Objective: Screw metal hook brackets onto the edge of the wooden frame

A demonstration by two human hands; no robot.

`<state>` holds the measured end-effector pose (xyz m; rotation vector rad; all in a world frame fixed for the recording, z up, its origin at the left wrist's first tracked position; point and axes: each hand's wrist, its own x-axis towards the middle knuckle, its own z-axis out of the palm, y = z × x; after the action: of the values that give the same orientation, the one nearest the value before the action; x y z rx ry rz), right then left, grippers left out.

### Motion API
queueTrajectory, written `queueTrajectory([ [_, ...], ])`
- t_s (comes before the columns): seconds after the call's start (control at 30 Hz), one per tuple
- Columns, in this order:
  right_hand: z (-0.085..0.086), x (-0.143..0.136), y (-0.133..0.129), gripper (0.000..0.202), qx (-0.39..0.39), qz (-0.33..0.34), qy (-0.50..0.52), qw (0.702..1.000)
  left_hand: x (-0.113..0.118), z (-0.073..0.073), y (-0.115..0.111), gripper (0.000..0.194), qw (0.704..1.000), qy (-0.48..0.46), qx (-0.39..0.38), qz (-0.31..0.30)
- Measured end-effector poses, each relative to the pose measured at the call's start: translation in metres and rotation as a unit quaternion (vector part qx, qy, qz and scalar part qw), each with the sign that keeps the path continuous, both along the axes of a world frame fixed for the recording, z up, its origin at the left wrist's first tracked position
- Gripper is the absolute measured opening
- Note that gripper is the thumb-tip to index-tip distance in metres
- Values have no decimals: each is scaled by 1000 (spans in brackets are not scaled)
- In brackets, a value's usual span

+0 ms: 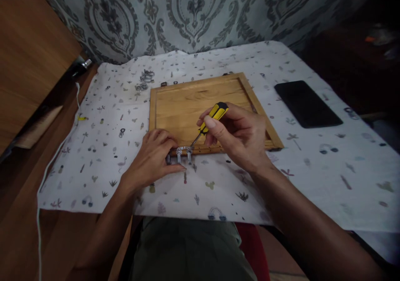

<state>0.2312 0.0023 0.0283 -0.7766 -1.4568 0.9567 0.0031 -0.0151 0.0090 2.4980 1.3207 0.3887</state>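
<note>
A flat wooden panel (200, 106) with a raised frame lies on the patterned white cloth. Along its near edge sits a shiny metal hook piece (179, 152) with prongs pointing toward me. My left hand (156, 154) grips that piece against the edge, fingers curled on the wood and thumb below by the prongs. In my right hand (240, 133) is a yellow and black screwdriver (215, 116), pinched by its handle. Its shaft slants down to the left, the tip at the right part of the hook piece. Whether the tip sits in a screw is too small to tell.
Several metal pieces (145, 79) lie beyond the panel's far left corner. A black smartphone (308, 104) rests to the right. At the left, a white cable (51, 160) runs along the cloth's edge. A patterned fabric (193, 14) hangs behind.
</note>
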Motion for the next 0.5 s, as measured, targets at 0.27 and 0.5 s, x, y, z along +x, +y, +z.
queueTrajectory([
  [0.27, 0, 0, 0, 34, -2, -4, 1, 1000, 0, -1, 1, 49, 1000, -2, 2, 1],
  [0.5, 0, -4, -3, 31, 3, 4, 16, 1000, 1, -2, 0, 51, 1000, 0, 5, 1],
])
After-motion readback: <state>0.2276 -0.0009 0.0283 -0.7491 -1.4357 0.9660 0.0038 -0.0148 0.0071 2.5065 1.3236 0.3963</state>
